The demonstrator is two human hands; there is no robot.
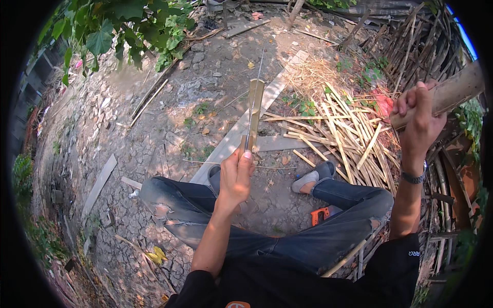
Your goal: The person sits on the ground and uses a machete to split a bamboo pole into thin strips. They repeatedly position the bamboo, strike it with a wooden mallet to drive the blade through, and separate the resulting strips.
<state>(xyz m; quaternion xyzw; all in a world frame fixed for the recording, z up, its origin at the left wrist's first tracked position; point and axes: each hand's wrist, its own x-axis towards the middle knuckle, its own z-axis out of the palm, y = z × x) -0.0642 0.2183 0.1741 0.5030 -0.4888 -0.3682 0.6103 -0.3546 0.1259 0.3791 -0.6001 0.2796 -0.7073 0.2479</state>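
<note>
My left hand (237, 174) is closed round the handle of a long, thin-bladed machete (250, 126) in front of my knees. Its blade points away from me and lies across a short piece of bamboo (259, 95), with the tip showing beyond the far end. How deep the edge sits in the bamboo I cannot tell. Raised at the far right, my right hand (422, 115) grips a thick, pale wooden club (458, 91), well apart from the machete.
Split bamboo strips (349, 136) lie heaped right of my feet, with shavings (316, 77) behind. A long plank (231, 141) runs diagonally across the cracked ground. An orange-handled tool (320, 215) rests by my right leg. Leaves (118, 31) hang at upper left; sticks (416, 51) are stacked at upper right.
</note>
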